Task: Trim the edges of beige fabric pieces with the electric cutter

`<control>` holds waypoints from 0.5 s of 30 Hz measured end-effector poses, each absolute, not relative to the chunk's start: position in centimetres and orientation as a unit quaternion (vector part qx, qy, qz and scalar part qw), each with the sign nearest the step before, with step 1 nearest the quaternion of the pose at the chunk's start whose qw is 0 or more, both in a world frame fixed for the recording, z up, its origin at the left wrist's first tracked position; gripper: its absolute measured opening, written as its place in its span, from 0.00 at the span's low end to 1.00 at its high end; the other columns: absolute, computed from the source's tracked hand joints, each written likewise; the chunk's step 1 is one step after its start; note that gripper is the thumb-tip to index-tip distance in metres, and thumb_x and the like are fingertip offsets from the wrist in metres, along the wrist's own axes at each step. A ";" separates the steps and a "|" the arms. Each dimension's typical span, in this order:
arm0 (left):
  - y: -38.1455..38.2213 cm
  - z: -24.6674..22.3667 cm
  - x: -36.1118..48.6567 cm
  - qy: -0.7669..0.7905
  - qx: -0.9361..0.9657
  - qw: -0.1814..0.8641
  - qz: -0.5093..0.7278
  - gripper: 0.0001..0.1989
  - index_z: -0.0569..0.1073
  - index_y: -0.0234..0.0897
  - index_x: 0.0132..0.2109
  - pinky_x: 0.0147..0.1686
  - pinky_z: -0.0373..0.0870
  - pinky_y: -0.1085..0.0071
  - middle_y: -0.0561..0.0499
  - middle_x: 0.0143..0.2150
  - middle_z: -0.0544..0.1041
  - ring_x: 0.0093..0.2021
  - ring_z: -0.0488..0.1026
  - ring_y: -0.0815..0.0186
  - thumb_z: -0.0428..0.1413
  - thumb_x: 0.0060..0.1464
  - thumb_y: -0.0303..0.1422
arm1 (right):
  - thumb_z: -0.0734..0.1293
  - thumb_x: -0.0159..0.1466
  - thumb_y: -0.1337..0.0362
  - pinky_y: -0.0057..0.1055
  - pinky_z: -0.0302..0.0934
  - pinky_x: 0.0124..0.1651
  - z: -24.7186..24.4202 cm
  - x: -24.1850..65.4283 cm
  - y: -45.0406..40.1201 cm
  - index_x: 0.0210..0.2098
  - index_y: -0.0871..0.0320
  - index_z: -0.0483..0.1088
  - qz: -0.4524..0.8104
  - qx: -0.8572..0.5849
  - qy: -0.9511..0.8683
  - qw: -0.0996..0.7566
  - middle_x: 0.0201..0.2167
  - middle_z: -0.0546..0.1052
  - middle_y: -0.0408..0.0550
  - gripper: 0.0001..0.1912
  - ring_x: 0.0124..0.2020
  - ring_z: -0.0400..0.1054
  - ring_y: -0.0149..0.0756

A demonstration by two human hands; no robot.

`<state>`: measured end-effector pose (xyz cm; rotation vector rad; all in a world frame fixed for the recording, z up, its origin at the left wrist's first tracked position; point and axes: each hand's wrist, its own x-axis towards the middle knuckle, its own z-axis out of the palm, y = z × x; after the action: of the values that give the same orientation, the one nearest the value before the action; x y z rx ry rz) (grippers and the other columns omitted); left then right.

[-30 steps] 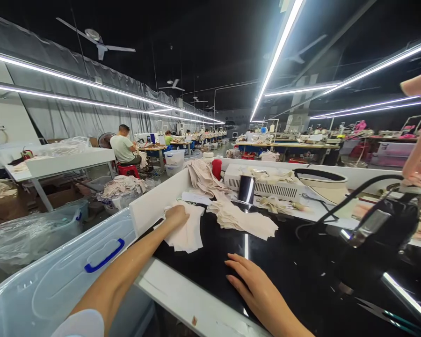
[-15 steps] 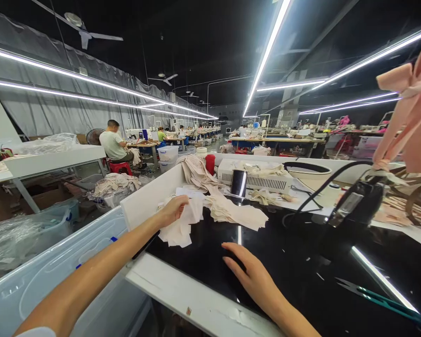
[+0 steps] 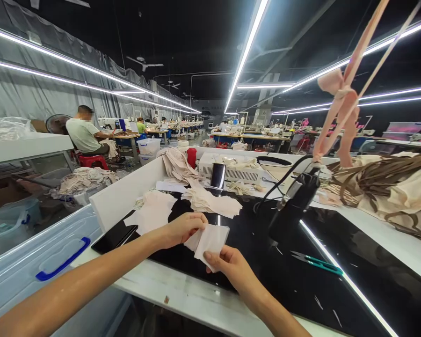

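A small pale fabric piece (image 3: 213,241) is stretched between both hands above the glossy black tabletop (image 3: 259,262). My left hand (image 3: 185,228) pinches its upper left edge. At the lower right, my right hand (image 3: 228,263) grips it with the thumb on top. Left of the hands lies a pile of pale cut fabric pieces (image 3: 154,210). Behind them, a second stack of cream pieces (image 3: 214,201) rests on the black surface. To the right stands a black handheld cutting machine (image 3: 294,201) with a cable, hung by pink fabric strips (image 3: 344,112).
Teal-handled thread snips (image 3: 319,263) lie right of the hands. At the back are a white ventilated box (image 3: 231,167), a red thread cone (image 3: 191,157) and draped fabric (image 3: 178,164). A blue-handled plastic bin (image 3: 56,262) stands at the left. A person (image 3: 87,133) sits farther off.
My left hand has brought a fabric piece rightward and nearer from the left pile. My right hand, empty before, now holds it too. The view has turned to the right.
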<state>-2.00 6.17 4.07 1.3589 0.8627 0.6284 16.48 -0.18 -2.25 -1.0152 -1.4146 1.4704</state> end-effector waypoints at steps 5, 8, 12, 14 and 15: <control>6.2 3.3 -2.1 0.422 0.617 0.614 0.254 0.21 0.73 0.37 0.43 0.25 0.53 0.75 0.56 0.29 0.67 0.26 0.60 0.71 0.60 0.42 0.43 | 0.74 0.54 0.32 0.27 0.56 0.25 -2.5 16.7 -0.2 0.31 0.57 0.70 0.593 -0.418 -0.558 0.403 0.20 0.70 0.39 0.33 0.19 0.61 0.28; 6.1 3.0 -2.1 0.430 0.639 0.586 0.253 0.25 0.75 0.35 0.45 0.25 0.51 0.74 0.56 0.30 0.66 0.27 0.59 0.70 0.61 0.48 0.51 | 0.74 0.53 0.30 0.26 0.49 0.20 -2.5 16.8 -0.3 0.31 0.57 0.67 0.596 -0.424 -0.557 0.394 0.19 0.67 0.36 0.34 0.16 0.54 0.24; 5.9 2.8 -1.6 0.420 0.666 0.558 0.263 0.28 0.75 0.34 0.42 0.29 0.52 0.74 0.55 0.31 0.68 0.30 0.59 0.70 0.63 0.48 0.56 | 0.74 0.50 0.29 0.24 0.44 0.19 -2.6 16.7 -0.6 0.32 0.56 0.65 0.603 -0.435 -0.544 0.388 0.21 0.64 0.34 0.36 0.17 0.51 0.22; 5.8 2.8 -1.3 0.412 0.676 0.550 0.266 0.29 0.75 0.33 0.40 0.30 0.53 0.74 0.54 0.32 0.70 0.31 0.60 0.70 0.63 0.48 0.57 | 0.75 0.50 0.30 0.24 0.42 0.19 -2.6 16.7 -0.8 0.32 0.55 0.65 0.608 -0.442 -0.538 0.381 0.20 0.61 0.32 0.36 0.17 0.48 0.22; 5.7 2.7 -1.2 0.409 0.680 0.547 0.266 0.29 0.75 0.33 0.39 0.31 0.54 0.74 0.54 0.32 0.70 0.31 0.61 0.69 0.62 0.49 0.58 | 0.75 0.50 0.30 0.24 0.42 0.19 -2.6 16.8 -0.8 0.32 0.55 0.65 0.610 -0.444 -0.538 0.377 0.19 0.59 0.32 0.36 0.18 0.46 0.21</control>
<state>-1.20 5.72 2.74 1.6129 0.9692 0.6316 16.75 -0.84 -2.64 -1.1351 -1.3749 1.5605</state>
